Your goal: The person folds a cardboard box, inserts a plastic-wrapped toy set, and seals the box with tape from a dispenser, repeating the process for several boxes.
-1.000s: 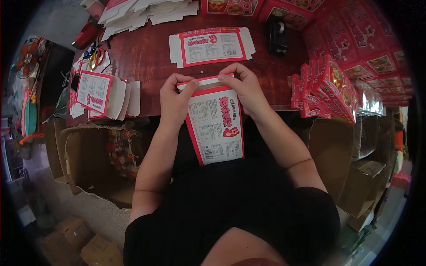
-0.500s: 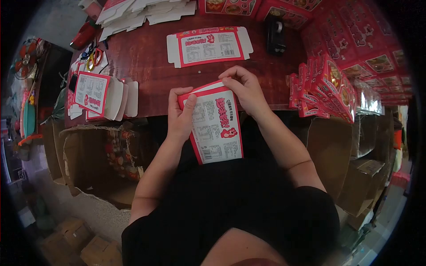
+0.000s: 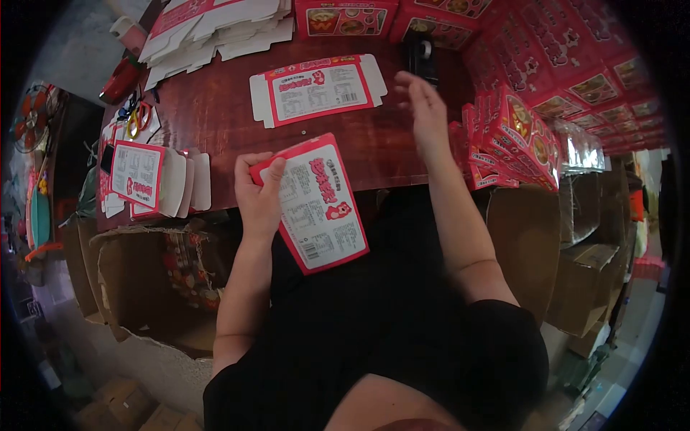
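My left hand (image 3: 260,188) grips the upper left edge of a pink and white printed carton (image 3: 323,205), thumb across its face. The carton is tilted in front of my body; its top end looks folded shut, and a bear figure and barcode show on the face. Over the table, my right hand (image 3: 425,111) is raised and holds nothing, its fingers stretched out and slightly apart. Just beyond its fingertips stands a black tape dispenser (image 3: 420,63). A flattened carton (image 3: 316,93) of the same print lies on the dark red table (image 3: 208,108).
At the left edge are open-ended cartons (image 3: 144,176) and scissors (image 3: 139,121). Flat cartons (image 3: 215,32) are piled at the back left. Pink boxes (image 3: 514,136) are stacked at the right. Cardboard boxes (image 3: 147,287) stand below the table on both sides.
My right hand has let go of the carton and moved up and right toward the tape dispenser. The carton's top flap has closed, and my left hand has shifted left with it.
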A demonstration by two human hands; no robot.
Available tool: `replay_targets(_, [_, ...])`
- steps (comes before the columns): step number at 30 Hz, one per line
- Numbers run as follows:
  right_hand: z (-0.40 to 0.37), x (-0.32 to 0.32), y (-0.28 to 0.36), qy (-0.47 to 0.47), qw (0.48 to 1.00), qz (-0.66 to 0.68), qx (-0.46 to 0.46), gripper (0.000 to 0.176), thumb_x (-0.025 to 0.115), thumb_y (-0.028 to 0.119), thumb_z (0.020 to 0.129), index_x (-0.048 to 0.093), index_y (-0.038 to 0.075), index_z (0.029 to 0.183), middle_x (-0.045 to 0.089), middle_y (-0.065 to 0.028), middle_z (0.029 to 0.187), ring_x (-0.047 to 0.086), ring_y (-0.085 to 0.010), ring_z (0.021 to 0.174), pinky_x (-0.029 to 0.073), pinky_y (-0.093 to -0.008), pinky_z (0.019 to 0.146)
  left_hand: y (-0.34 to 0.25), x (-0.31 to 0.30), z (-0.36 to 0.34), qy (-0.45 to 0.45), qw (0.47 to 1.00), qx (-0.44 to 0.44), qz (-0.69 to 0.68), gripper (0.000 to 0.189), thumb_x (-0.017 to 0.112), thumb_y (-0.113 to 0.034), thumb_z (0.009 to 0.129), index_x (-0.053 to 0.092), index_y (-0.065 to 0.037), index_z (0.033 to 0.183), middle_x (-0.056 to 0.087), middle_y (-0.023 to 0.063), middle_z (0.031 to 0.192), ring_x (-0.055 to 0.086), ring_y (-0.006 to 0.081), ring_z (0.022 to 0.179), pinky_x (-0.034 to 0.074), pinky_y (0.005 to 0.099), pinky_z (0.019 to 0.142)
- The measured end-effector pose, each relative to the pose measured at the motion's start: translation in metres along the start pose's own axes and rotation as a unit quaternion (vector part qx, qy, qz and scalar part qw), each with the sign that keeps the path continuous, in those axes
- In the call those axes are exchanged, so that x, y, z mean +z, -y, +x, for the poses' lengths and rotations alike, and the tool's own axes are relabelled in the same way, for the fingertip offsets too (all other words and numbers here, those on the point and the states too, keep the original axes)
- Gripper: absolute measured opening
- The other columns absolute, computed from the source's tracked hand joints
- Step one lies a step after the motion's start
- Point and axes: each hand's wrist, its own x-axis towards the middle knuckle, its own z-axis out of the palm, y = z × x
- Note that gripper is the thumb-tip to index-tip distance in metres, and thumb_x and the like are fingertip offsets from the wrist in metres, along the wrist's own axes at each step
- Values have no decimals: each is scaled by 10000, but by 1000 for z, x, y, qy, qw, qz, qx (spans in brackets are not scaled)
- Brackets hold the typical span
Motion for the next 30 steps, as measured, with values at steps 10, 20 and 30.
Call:
replay_targets(10, [89, -73, -57, -162, 962, -134, 172, 219, 624, 195, 816, 585, 42, 968, 570, -51, 830, 514, -142, 721, 413, -275, 645, -5, -27, 16, -45, 991, 69, 103, 250, 559, -256, 899, 450, -32, 896, 515, 15, 806, 471, 53, 721, 410, 196, 639])
replay_targets(20, [65, -49, -87, -289, 933, 209, 39, 94, 588, 96, 839, 539, 25, 877, 522, -51, 887, 516, -140, 781, 473, -280, 678, -4, -19, 14, -45, 996, 55, 60, 260, 571, -267, 891, 462, -31, 896, 534, 21, 804, 483, 53, 710, 414, 192, 626])
replay_targets(30, [-23, 20, -4, 125, 985, 47, 107, 53, 543, 25, 858, 550, 17, 911, 584, -25, 789, 560, -117, 734, 459, -232, 681, -31, -10, 28, 73, 984, 73, 146, 285, 573, -293, 883, 478, -24, 899, 558, 51, 766, 527, 86, 720, 434, 237, 628])
